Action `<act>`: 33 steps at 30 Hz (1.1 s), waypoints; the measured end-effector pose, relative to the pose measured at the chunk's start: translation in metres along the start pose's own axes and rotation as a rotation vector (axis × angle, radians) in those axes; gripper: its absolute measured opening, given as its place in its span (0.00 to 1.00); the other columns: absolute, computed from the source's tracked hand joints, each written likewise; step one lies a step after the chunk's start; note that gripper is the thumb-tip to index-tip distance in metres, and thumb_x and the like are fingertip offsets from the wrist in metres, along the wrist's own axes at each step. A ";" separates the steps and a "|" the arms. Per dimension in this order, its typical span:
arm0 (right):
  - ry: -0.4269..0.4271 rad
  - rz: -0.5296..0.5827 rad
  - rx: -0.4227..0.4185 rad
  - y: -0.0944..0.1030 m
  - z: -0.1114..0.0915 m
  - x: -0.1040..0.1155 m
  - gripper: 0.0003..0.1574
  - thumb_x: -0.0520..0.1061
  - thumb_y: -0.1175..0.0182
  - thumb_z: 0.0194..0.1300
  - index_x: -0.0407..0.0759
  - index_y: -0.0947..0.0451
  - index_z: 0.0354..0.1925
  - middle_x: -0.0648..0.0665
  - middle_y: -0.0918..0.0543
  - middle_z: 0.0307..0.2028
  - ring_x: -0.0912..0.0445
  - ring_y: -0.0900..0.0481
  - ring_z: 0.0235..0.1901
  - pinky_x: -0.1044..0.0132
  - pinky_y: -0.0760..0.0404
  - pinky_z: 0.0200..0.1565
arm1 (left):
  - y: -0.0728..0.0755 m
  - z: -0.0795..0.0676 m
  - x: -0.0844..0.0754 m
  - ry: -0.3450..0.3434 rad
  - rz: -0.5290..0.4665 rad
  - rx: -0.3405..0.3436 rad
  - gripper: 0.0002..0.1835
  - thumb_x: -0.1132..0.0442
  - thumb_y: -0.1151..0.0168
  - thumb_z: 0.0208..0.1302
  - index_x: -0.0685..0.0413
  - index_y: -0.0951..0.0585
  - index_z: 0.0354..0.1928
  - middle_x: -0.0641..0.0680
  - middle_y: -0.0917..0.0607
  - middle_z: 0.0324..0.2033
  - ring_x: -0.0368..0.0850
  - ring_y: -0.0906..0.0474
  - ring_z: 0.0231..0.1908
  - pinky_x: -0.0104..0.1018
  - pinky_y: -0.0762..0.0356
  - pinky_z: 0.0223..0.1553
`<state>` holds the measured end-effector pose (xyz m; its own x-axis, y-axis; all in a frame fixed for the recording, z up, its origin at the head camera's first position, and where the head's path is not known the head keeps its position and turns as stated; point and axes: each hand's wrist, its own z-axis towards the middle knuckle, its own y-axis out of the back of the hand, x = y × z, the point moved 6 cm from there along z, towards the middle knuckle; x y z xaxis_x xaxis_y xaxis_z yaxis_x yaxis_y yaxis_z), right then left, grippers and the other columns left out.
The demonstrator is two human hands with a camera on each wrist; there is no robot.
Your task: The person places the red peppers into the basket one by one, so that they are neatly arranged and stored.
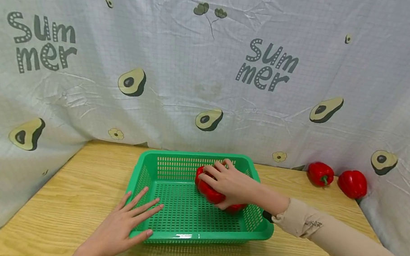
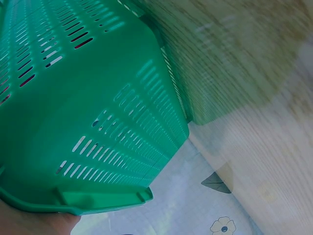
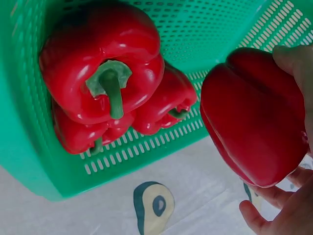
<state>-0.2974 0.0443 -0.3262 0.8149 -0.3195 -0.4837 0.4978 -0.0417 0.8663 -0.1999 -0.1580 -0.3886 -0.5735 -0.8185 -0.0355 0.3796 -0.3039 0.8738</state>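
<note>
Head view. Take the green basket [image 1: 210,237] as the reference. The left hand [image 1: 117,227] lies at the basket's near left corner, fingers spread and nearly straight, gripping nothing. The right hand [image 1: 233,185] is inside the basket, right of its middle, gripping a red pepper [image 1: 209,192]. Two loose peppers [image 1: 320,174] [image 1: 352,184] lie on the table [image 1: 53,193], right of the basket.

Left wrist view. Part of the left hand shows at the basket's rim; how firmly it presses cannot be told. Recommended: use this hand to steady the basket.

Right wrist view. Three peppers [image 3: 105,58] [image 3: 168,100] [image 3: 80,127] cluster in the basket, beside the held pepper. Thumb and fingers are curved round its opposite sides, parted to about its width. Whether it bears on the basket floor is hard to judge. Recommended: support it on the floor before loosening the grip, well away from the cluster; the smooth, rounded body may roll.
</note>
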 end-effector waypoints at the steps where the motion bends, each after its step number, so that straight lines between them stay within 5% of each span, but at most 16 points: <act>1: 0.000 0.005 0.008 -0.002 0.001 0.000 0.46 0.67 0.41 0.46 0.47 0.37 0.58 0.45 0.30 0.53 0.50 0.32 0.47 0.54 0.31 0.45 | 0.000 0.000 0.000 0.000 0.002 -0.001 0.34 0.49 0.41 0.54 0.34 0.39 0.65 0.43 0.33 0.62 0.51 0.50 0.68 0.48 0.62 0.67; 16: 0.052 0.039 0.199 -0.023 0.014 0.005 0.51 0.65 0.37 0.44 0.46 0.42 0.62 0.47 0.33 0.58 0.49 0.35 0.55 0.45 0.35 0.53 | -0.001 0.000 0.000 0.008 -0.007 0.010 0.35 0.49 0.40 0.54 0.33 0.40 0.65 0.42 0.33 0.62 0.50 0.51 0.68 0.44 0.67 0.68; 33: 0.073 0.017 0.288 -0.044 0.020 0.013 0.49 0.65 0.37 0.45 0.53 0.42 0.62 0.49 0.35 0.59 0.54 0.36 0.55 0.46 0.35 0.54 | -0.001 0.000 0.000 0.001 0.008 0.007 0.35 0.49 0.41 0.54 0.33 0.40 0.65 0.42 0.33 0.62 0.51 0.50 0.68 0.39 0.74 0.68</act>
<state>-0.3146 0.0231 -0.3683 0.8467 -0.2542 -0.4674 0.3874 -0.3076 0.8691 -0.2002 -0.1572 -0.3889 -0.5694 -0.8215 -0.0287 0.3793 -0.2936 0.8775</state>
